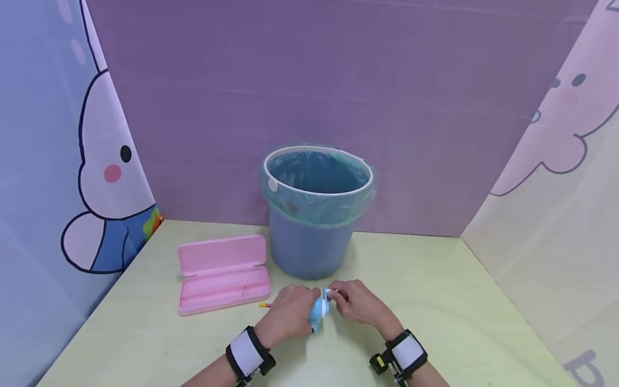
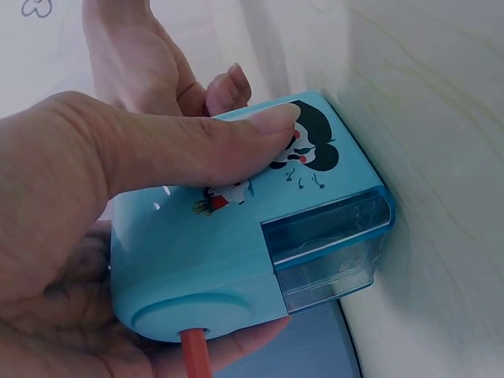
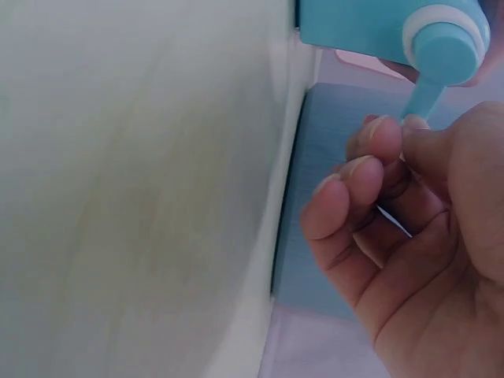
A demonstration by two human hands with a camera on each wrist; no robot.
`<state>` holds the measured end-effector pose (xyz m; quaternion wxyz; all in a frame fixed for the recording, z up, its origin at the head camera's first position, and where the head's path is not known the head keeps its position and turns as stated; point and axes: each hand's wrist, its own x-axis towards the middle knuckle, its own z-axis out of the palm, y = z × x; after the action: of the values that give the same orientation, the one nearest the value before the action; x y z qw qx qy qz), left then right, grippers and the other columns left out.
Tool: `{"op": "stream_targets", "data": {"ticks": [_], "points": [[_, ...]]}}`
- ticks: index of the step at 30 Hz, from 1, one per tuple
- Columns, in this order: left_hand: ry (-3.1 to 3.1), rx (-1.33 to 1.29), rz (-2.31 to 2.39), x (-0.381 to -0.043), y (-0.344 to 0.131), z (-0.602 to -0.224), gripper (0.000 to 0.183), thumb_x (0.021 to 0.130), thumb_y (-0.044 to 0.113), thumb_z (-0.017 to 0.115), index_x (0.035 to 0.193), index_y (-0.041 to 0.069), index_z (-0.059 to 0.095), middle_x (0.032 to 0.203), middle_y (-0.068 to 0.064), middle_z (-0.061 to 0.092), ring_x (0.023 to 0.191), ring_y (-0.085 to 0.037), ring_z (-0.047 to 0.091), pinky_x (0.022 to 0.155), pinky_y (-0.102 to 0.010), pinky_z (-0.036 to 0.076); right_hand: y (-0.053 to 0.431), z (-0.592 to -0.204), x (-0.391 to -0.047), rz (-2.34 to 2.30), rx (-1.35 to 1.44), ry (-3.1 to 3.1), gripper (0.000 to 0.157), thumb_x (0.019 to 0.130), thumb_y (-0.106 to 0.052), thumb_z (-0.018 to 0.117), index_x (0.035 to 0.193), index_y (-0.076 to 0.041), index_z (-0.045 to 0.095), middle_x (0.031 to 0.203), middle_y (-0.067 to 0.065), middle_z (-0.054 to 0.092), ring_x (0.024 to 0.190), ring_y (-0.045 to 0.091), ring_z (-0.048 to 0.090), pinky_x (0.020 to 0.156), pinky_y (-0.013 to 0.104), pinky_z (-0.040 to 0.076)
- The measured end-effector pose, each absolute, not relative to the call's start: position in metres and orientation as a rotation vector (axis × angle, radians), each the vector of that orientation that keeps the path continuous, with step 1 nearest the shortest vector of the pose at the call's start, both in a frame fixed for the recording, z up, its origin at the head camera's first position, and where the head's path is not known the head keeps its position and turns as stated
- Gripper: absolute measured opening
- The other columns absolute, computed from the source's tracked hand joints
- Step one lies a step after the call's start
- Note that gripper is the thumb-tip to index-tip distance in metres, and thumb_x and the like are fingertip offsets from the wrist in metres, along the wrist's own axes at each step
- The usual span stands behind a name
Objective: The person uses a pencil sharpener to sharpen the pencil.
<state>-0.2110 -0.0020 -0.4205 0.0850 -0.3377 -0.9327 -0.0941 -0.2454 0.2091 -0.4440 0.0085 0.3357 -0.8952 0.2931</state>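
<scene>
Gripping the sharpener (image 1: 316,314), left hand (image 1: 290,309) sits low in the head view, nearer than the bin (image 1: 309,244). Right hand (image 1: 360,303) just beside, pinching the crank (image 3: 423,98). Pink case (image 1: 213,294) lies open on the table (image 1: 435,301), left of the bin; pencil (image 1: 264,305) shows past the left hand. Left wrist: thumb lies across the sharpener's printed face, fingers round the far side; red pencil stands in its hole, beside the clear drawer (image 2: 331,256). Right wrist: thumb and fingertip on the crank's end, other fingers curled; sharpener-to-table contact hard to tell.
</scene>
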Motion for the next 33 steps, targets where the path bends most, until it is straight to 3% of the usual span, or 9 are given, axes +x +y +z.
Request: {"op": "stream_targets", "data": {"ticks": [10,17,24,33], "points": [[-2.764,-0.989,-0.28,-0.212,-0.003,-0.419,0.039,0.06,0.02,0.085,0.086,0.016,0.056,0.068,0.006,0.051,0.061,-0.01,0.048,0.055,-0.029,0.041,0.202,-0.447,-0.247,0.819,1.056,-2.87,0.014,0.098,-0.012,0.055,0.092,-0.016,0.066,0.065,-0.011,0.045,0.055,0.001,0.04,0.055,0.021,0.037],[-2.768,-1.002,-0.288,-0.21,-0.002,-0.421,0.037,0.061,0.02,0.085,0.085,0.016,0.057,0.069,0.006,0.052,0.061,-0.01,0.048,0.055,-0.029,0.042,0.203,-0.447,-0.241,0.79,1.124,-2.951,0.02,0.092,0.001,0.052,0.085,-0.013,0.065,0.062,-0.012,0.046,0.054,0.001,0.041,0.053,0.02,0.035],[-2.767,-0.987,-0.295,-0.209,-0.002,-0.419,0.037,0.06,0.019,0.085,0.083,0.016,0.057,0.068,0.006,0.052,0.06,-0.009,0.047,0.054,-0.028,0.041,0.2,-0.437,-0.233,0.961,1.171,-3.121,0.022,0.097,-0.003,0.05,0.081,-0.006,0.063,0.051,-0.009,0.045,0.041,0.003,0.041,0.044,0.019,0.034],[-2.784,-0.97,-0.33,-0.208,-0.001,-0.419,0.035,0.059,0.017,0.084,0.081,0.017,0.056,0.067,0.006,0.051,0.059,-0.01,0.045,0.052,-0.028,0.04,0.2,-0.438,-0.228,1.022,1.152,-3.237,0.024,0.1,-0.01,0.051,0.078,-0.008,0.062,0.051,-0.008,0.047,0.041,0.005,0.043,0.043,0.02,0.036]]}}
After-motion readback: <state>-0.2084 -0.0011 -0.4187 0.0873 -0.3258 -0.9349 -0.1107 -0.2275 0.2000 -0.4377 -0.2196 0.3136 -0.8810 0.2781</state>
